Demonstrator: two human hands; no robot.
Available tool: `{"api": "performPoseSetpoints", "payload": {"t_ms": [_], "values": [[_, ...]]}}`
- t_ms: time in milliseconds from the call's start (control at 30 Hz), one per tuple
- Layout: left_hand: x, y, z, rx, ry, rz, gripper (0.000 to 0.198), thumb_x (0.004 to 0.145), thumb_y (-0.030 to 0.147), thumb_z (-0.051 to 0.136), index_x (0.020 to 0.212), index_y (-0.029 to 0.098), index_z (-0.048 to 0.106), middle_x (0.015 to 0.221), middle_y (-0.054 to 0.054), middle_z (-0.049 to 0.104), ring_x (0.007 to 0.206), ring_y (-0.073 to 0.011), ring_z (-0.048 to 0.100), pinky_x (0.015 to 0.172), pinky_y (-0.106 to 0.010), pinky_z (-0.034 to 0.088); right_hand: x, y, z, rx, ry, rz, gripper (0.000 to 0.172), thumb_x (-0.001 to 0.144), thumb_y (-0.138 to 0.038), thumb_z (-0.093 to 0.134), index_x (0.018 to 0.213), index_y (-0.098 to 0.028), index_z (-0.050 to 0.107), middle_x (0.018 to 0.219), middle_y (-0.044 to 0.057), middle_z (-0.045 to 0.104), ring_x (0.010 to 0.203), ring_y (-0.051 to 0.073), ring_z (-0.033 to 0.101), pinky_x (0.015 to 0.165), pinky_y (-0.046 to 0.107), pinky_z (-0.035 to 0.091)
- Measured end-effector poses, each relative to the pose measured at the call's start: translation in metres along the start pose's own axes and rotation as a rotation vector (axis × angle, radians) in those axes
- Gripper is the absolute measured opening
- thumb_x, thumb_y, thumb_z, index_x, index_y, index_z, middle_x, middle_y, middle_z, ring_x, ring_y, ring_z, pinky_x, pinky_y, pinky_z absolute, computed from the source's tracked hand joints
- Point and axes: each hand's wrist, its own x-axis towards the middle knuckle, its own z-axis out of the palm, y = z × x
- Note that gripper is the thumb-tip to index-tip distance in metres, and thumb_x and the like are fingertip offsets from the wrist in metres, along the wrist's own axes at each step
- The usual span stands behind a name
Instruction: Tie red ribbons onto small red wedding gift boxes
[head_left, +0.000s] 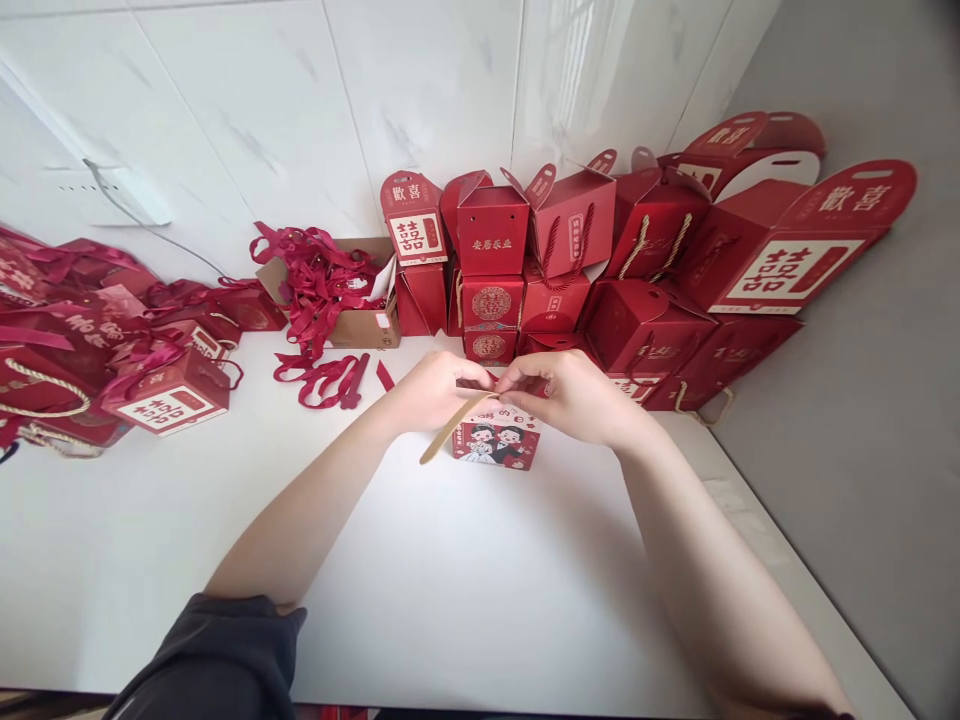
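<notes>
Head | right hand [551,395]: pinching gold ribbon [453,429] over printed box [495,446] | left hand [439,388]: alongside, grasp hidden, can't tell

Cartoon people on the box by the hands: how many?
2, on the box: one in a white dress, one beside it in a dark suit. More may be hidden.

Right box [796,248]: 歡喜, 囍 | upper middle box [492,235]: 安居乐业 | left box [174,392]: 囍
</notes>
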Motion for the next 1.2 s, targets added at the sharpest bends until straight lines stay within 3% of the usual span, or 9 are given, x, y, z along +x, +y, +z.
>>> {"api": "performPoseSetpoints", "payload": {"t_ms": [233, 433, 600, 733, 900, 1067, 1133, 1200], "values": [[-0.007, 0.007, -0.007, 0.008, -0.094, -0.005, 0.024, 0.074, 0.04, 0.071, 0.08, 0.017, 0.073, 0.079, -0.002, 0.071, 0.069, -0.0147, 0.062, 0.061, -0.023, 0.045, -0.003, -0.002, -0.01, 0.044, -0.19, -0.02, 0.022, 0.096, -0.024, 0.052, 0.103, -0.023, 0.073, 0.085, -0.002, 0.07, 0.069, 0.013, 0.059, 0.064, 0.024, 0.042], [-0.012, 0.007, -0.018, -0.153, -0.351, 0.037, 0.016, 0.069, 0.029, 0.077, 0.079, 0.017, 0.074, 0.079, -0.003, 0.074, 0.072, -0.0163, 0.068, 0.066, -0.024, 0.05, -0.003, -0.01, -0.006, 0.096, -0.31, -0.04, 0.021, 0.09, -0.016, 0.059, 0.103, -0.024, 0.073, 0.094, -0.001, 0.072, 0.081, 0.017, 0.066, 0.071, 0.027, 0.048], [-0.013, 0.006, -0.022, -0.154, -0.403, 0.044, 0.019, 0.066, 0.027, 0.08, 0.083, 0.021, 0.077, 0.084, -0.003, 0.076, 0.075, -0.0184, 0.069, 0.068, -0.025, 0.052, -0.005, -0.02, 0.002, 0.034, -0.306, -0.162, 0.028, 0.086, -0.003, 0.059, 0.098, -0.025, 0.072, 0.098, -0.001, 0.07, 0.085, 0.016, 0.065, 0.075, 0.027, 0.049], [-0.01, 0.004, -0.022, -0.145, -0.442, 0.059, 0.018, 0.063, 0.027, 0.081, 0.079, 0.022, 0.078, 0.083, -0.002, 0.075, 0.074, -0.0187, 0.069, 0.066, -0.025, 0.05, -0.006, -0.023, 0.009, -0.052, -0.272, -0.223, 0.024, 0.086, -0.003, 0.063, 0.095, -0.024, 0.071, 0.099, 0.001, 0.067, 0.084, 0.016, 0.062, 0.073, 0.026, 0.047], [-0.009, 0.004, -0.023, -0.033, -0.416, 0.049, 0.02, 0.063, 0.03, 0.082, 0.08, 0.021, 0.076, 0.078, 0.0, 0.074, 0.071, -0.0169, 0.067, 0.062, -0.023, 0.047, -0.007, -0.032, 0.014, -0.188, -0.234, -0.23, 0.02, 0.086, -0.002, 0.061, 0.088, -0.021, 0.069, 0.097, 0.002, 0.063, 0.079, 0.014, 0.058, 0.067, 0.024, 0.043], [-0.009, 0.003, -0.023, -0.01, -0.351, 0.13, 0.022, 0.068, 0.036, 0.078, 0.08, 0.019, 0.07, 0.085, -0.001, 0.069, 0.078, -0.0165, 0.064, 0.067, -0.023, 0.046, -0.008, -0.035, 0.013, -0.261, -0.216, -0.184, 0.014, 0.088, -0.006, 0.056, 0.087, -0.019, 0.063, 0.095, 0.004, 0.063, 0.078, 0.016, 0.058, 0.067, 0.025, 0.041], [-0.008, 0.002, -0.022, 0.05, -0.214, 0.16, 0.03, 0.066, 0.041, 0.079, 0.081, 0.019, 0.065, 0.093, -0.003, 0.066, 0.081, -0.0165, 0.061, 0.068, -0.024, 0.046, -0.007, -0.029, 0.012, -0.289, -0.175, -0.158, 0.01, 0.089, -0.01, 0.055, 0.087, -0.019, 0.06, 0.094, 0.004, 0.062, 0.076, 0.016, 0.057, 0.066, 0.026, 0.04], [-0.009, 0.003, -0.021, 0.171, 0.001, 0.123, 0.037, 0.063, 0.046, 0.08, 0.078, 0.018, 0.061, 0.094, -0.003, 0.061, 0.08, -0.016, 0.057, 0.066, -0.024, 0.043, -0.005, -0.021, 0.012, -0.292, -0.114, -0.107, 0.009, 0.09, -0.013, 0.054, 0.084, -0.019, 0.056, 0.088, 0.003, 0.061, 0.072, 0.015, 0.054, 0.062, 0.025, 0.038]]}}
